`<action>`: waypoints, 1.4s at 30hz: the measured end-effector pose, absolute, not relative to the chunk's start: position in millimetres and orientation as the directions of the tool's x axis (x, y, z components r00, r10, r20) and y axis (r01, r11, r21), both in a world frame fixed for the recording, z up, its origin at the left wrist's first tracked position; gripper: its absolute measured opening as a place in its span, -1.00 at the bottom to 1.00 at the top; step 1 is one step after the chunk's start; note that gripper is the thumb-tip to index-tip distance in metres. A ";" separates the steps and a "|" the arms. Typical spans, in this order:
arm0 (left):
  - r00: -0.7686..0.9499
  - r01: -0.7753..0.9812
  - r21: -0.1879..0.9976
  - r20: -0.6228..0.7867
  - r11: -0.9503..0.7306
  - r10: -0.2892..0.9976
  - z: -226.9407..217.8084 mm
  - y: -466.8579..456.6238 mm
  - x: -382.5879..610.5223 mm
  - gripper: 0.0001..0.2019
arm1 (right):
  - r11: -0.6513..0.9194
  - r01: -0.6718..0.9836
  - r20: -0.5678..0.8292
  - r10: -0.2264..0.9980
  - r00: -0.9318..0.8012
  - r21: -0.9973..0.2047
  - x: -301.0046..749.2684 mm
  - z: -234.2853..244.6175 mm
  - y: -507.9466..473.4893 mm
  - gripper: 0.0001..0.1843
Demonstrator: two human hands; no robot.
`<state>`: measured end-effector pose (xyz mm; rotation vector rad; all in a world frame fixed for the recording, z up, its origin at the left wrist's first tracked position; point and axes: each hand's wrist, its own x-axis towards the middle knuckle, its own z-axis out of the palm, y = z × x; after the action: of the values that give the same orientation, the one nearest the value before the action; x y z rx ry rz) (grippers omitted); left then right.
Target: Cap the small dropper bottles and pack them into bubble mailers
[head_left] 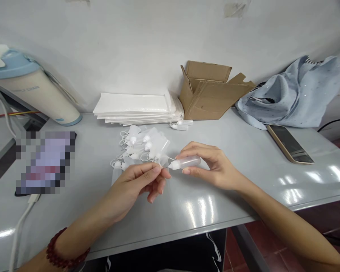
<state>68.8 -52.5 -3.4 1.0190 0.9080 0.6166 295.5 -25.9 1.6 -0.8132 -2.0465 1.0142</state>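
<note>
My right hand [212, 166] holds a small clear plastic squeeze bottle [187, 163] sideways above the table, its white nozzle pointing left. My left hand [138, 181] is pinched at the nozzle tip, thumb and forefinger closed on something thin that I cannot make out. Just behind both hands lies a pile of several similar small bottles [143, 145] with white caps and loops.
On the grey table [187, 211] a stack of white bags [136, 107] lies by the wall, next to an open cardboard box [209, 90]. A phone [289, 142] and blue cloth [294, 94] sit right. A large cup [31, 85] and a blurred-out device [45, 162] are left.
</note>
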 end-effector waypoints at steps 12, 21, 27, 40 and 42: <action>0.510 -0.032 0.905 -0.350 0.424 0.786 -3.4 -50.8 68.4 -0.71 | 0.511 0.255 0.299 0.765 -0.571 -0.821 295.9 1.8 -25.9 -0.79; 0.523 -0.047 0.901 -0.346 0.432 0.779 -3.0 -51.9 69.3 -0.71 | 0.492 0.236 0.292 0.770 -0.567 -0.838 296.1 1.0 -26.4 -0.79; 0.523 -0.046 0.901 -0.346 0.431 0.779 -1.8 -52.3 68.7 -0.71 | 0.501 0.238 0.296 0.764 -0.572 -0.832 295.7 0.2 -25.4 -0.80; 0.526 -0.030 0.913 -0.331 0.406 0.784 -2.7 -53.7 69.4 -0.71 | 0.542 0.235 0.338 0.750 -0.569 -0.807 295.7 1.5 -27.7 -0.79; 0.522 -0.026 0.913 -0.334 0.406 0.785 -3.2 -53.4 69.5 -0.71 | 0.553 0.237 0.347 0.746 -0.568 -0.799 295.5 -0.3 -27.6 -0.78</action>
<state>69.5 -53.4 -3.2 1.0331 0.8878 0.6060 295.5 -27.6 -0.3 -0.7876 -2.0918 0.9374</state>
